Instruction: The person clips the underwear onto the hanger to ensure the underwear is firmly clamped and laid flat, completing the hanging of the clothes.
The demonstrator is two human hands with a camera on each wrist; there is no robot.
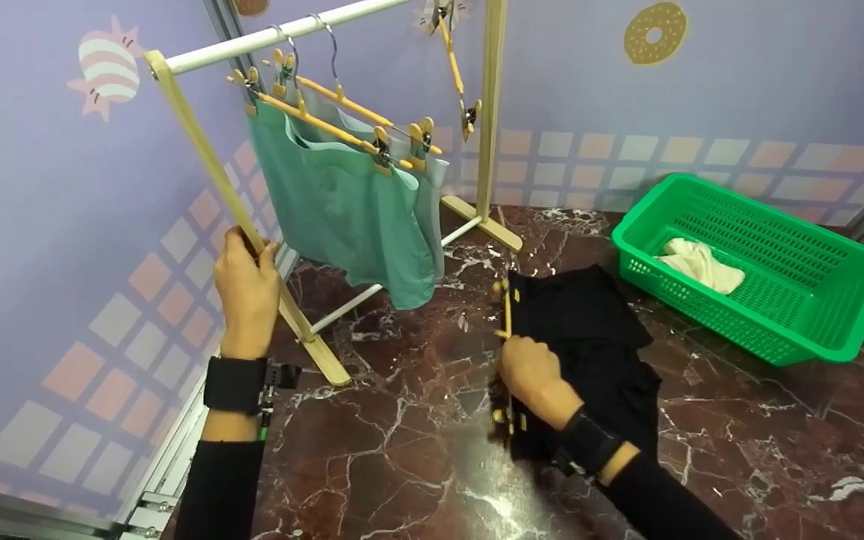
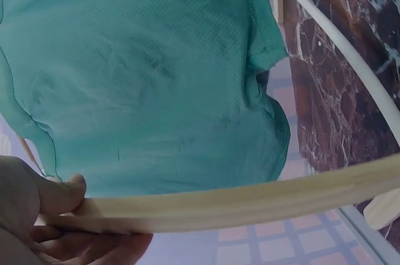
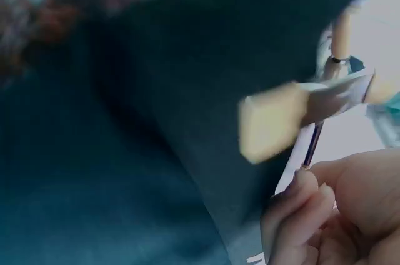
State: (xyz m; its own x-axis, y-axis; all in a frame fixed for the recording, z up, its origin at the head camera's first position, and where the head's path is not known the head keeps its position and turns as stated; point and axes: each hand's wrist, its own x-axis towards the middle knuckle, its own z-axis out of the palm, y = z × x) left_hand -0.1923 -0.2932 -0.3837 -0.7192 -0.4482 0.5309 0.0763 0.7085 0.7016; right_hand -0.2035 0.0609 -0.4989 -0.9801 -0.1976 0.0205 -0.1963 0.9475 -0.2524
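Note:
My left hand [image 1: 247, 296] grips the slanted wooden post [image 1: 203, 142] of a clothes rack; in the left wrist view, the thumb lies on one side of the wood and the fingers on the other. With my right hand [image 1: 537, 379] I hold a yellow clip hanger [image 1: 508, 307] at its middle. Black shorts [image 1: 589, 307] hang from its clips, spread to the right over the marble surface. One wooden clip [image 3: 272, 124] shows blurred against the dark cloth in the right wrist view. Teal shorts [image 1: 349, 210] hang on the rack, close beside the left hand.
Pale grey shorts [image 1: 438, 195] hang behind the teal ones from the white rail [image 1: 252, 46]. Further along dangles a bare clip hanger [image 1: 451, 56]. A green basket [image 1: 747, 337] with a cream cloth [image 1: 702, 266] inside stands at the right. Patterned walls [image 1: 567, 90] enclose the back and left.

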